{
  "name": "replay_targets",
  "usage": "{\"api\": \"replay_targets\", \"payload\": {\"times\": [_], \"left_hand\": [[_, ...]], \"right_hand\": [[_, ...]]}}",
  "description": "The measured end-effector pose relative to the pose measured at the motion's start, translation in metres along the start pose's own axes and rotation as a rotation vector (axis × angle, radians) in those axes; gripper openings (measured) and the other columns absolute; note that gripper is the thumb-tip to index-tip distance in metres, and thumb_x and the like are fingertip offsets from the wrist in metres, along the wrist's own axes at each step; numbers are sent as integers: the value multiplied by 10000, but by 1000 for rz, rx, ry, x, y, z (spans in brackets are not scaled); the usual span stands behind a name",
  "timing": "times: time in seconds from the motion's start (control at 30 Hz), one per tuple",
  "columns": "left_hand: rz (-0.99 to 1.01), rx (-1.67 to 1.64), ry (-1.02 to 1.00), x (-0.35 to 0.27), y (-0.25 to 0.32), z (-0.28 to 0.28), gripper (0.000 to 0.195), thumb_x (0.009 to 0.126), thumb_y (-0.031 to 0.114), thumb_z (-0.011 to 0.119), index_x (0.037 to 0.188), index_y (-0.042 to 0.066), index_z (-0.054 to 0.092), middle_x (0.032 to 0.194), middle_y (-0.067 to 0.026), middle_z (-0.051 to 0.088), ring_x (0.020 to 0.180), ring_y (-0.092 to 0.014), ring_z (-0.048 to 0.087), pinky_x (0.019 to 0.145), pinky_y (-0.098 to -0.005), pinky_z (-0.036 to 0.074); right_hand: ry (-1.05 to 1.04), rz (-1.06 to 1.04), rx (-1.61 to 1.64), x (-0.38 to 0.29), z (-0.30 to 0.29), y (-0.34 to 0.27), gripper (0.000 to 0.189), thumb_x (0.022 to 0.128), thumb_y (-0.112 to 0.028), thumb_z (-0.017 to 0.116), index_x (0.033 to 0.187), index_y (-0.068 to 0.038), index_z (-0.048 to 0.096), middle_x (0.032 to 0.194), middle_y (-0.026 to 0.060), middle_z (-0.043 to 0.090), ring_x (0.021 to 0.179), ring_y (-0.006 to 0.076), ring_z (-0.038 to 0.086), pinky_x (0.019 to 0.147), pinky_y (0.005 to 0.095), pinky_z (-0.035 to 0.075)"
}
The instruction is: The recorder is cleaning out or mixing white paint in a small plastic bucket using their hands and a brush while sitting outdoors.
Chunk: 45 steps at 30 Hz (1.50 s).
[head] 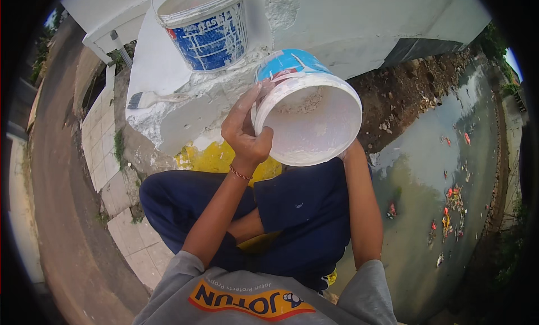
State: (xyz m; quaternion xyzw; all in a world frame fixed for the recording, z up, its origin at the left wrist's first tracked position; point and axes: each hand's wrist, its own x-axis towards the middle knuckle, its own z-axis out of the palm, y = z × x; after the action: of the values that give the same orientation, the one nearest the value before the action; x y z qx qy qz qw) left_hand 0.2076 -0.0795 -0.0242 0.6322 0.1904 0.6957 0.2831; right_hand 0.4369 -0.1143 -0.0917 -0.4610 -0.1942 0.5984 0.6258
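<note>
A plastic paint bucket (311, 127), blue outside and coated white inside, is tilted with its mouth towards me. Crumbly residue clings to its inner bottom. My left hand (248, 127) grips the rim and wall on the left, thumb at the rim. Under the lower right side is my right hand (347, 150), mostly hidden behind the bucket. A paintbrush (153, 99) with dark bristles and a white-smeared handle lies on the rough ledge to the left. Beyond it stands a larger paint bucket (210, 38), blue and white with drips and a wire handle.
I sit cross-legged on a yellow-painted wall top (210, 156). To the right, below, lies murky water (412, 190) with floating litter and an earth bank (400, 93). On the left are paving tiles (101, 144) and a road (63, 177). A white wall (337, 17) rises ahead.
</note>
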Motion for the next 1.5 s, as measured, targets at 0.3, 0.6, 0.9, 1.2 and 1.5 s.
{"api": "replay_targets", "payload": {"times": [0.3,0.6,0.9,1.2,1.5], "left_hand": [[-28,253,-581,39,-49,68,770,633,-29,528,1384,79,400,1409,-183,408,1347,-333,333,1100,-405,283],[-742,248,-1023,-24,-137,115,574,866,-5,437,1390,8,205,932,-215,645,657,-243,688,617,-338,583],[-579,278,-1182,-63,-198,120,657,805,-80,461,1396,170,318,1140,-216,584,1017,-431,539,885,-480,451],[-419,117,-1143,-62,-234,110,641,815,-137,409,1391,144,376,1308,-147,523,1175,-351,514,984,-397,426],[-343,440,-1423,-65,-238,56,389,887,140,535,1272,88,511,1159,-172,595,1102,-348,524,955,-416,415]], "right_hand": [[-15,-303,240,12,-30,-83,418,966,-349,437,1272,-68,490,1155,128,603,1009,218,621,818,379,542],[331,-233,43,10,-113,-25,466,974,-419,386,1292,-92,479,1237,101,567,1100,215,569,871,394,508],[289,299,537,2,-147,86,615,951,-506,387,1395,-84,331,1310,221,448,988,321,603,725,399,575],[86,411,1061,51,-168,146,471,910,-349,495,1193,27,500,1037,212,585,771,275,604,572,326,547],[328,82,979,94,-249,151,350,887,-298,553,1118,-35,551,1096,191,602,877,283,635,729,455,554]]}}
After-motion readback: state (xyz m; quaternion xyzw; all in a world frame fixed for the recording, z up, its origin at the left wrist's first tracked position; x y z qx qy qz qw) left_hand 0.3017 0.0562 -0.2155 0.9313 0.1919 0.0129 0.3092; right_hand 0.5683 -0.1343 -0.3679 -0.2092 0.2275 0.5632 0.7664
